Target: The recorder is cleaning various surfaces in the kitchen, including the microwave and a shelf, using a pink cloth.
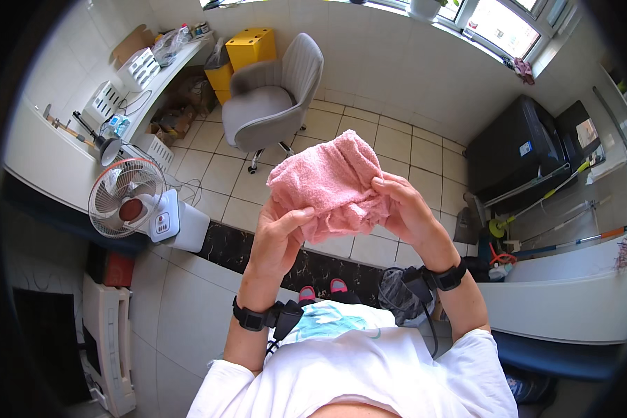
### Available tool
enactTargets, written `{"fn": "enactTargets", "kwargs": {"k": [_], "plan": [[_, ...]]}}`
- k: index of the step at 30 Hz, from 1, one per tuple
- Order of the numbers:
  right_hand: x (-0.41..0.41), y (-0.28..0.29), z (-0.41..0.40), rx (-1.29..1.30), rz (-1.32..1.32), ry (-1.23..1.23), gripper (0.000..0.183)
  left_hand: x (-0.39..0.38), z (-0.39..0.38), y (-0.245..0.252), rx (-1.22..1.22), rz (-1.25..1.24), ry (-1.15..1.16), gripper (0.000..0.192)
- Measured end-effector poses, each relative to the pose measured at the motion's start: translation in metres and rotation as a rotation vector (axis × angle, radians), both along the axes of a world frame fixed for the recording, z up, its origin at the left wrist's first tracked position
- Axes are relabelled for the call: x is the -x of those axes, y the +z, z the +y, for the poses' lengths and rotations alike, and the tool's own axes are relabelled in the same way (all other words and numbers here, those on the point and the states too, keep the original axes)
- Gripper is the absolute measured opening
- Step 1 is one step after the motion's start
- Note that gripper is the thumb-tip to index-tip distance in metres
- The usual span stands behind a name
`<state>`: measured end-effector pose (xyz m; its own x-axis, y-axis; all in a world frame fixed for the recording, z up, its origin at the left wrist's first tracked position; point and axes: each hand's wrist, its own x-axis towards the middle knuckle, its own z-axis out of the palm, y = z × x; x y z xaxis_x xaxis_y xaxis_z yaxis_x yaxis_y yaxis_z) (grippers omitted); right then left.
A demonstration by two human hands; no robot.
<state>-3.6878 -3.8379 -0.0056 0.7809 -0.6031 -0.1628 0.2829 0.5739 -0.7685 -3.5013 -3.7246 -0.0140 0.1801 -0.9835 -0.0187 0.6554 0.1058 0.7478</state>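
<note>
A bunched, partly folded pink terry cloth (326, 180) is held up in front of me between both hands. My left hand (282, 230) grips its lower left edge, with the thumb lying on top. At the cloth's right edge, my right hand (405, 206) pinches it between thumb and fingers. The fingers beneath the cloth are partly hidden. Each wrist wears a black strap with a small device and a cable.
An electric fan (128, 198) stands at left, near a long white desk (159, 78). Ahead is a grey swivel chair (271, 99) beside yellow bins (251, 47). Mops and a large black box (517, 141) are at right. A plastic bag (405, 300) lies near my feet.
</note>
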Motion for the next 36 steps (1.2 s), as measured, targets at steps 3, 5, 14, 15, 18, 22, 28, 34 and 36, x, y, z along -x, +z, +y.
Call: {"fn": "enactTargets", "kwargs": {"k": [3, 5, 14, 15, 18, 22, 28, 34, 36], "plan": [[0.001, -0.002, 0.003, 0.001, 0.012, -0.008, 0.038, 0.001, -0.001, 0.001, 0.006, -0.022, 0.006, 0.051], [0.001, -0.003, 0.002, 0.007, 0.012, -0.035, 0.037, -0.006, -0.001, -0.007, -0.005, -0.035, -0.03, 0.053], [0.01, -0.019, -0.006, -0.071, -0.035, -0.166, 0.035, -0.005, -0.007, -0.023, -0.14, -0.281, -0.062, 0.077], [0.01, -0.02, -0.006, -0.067, -0.053, -0.147, 0.036, -0.004, -0.007, -0.025, -0.152, -0.412, -0.049, 0.077], [0.009, -0.018, -0.003, -0.093, -0.083, -0.119, 0.037, -0.005, -0.01, -0.042, 0.032, -0.752, -0.06, 0.078], [0.009, -0.026, -0.004, -0.101, -0.093, -0.096, 0.038, 0.005, -0.012, -0.039, 0.177, -0.878, -0.015, 0.065], [0.005, -0.038, -0.003, -0.147, -0.092, -0.042, 0.041, 0.0, -0.004, -0.035, -0.008, -0.315, -0.163, 0.031], [-0.002, -0.036, 0.01, -0.17, 0.024, -0.064, 0.042, 0.002, -0.004, -0.027, -0.154, -0.15, -0.109, 0.037], [0.002, -0.041, 0.009, -0.109, 0.061, -0.008, 0.045, -0.002, -0.005, -0.027, -0.179, -0.136, -0.103, 0.041]]}}
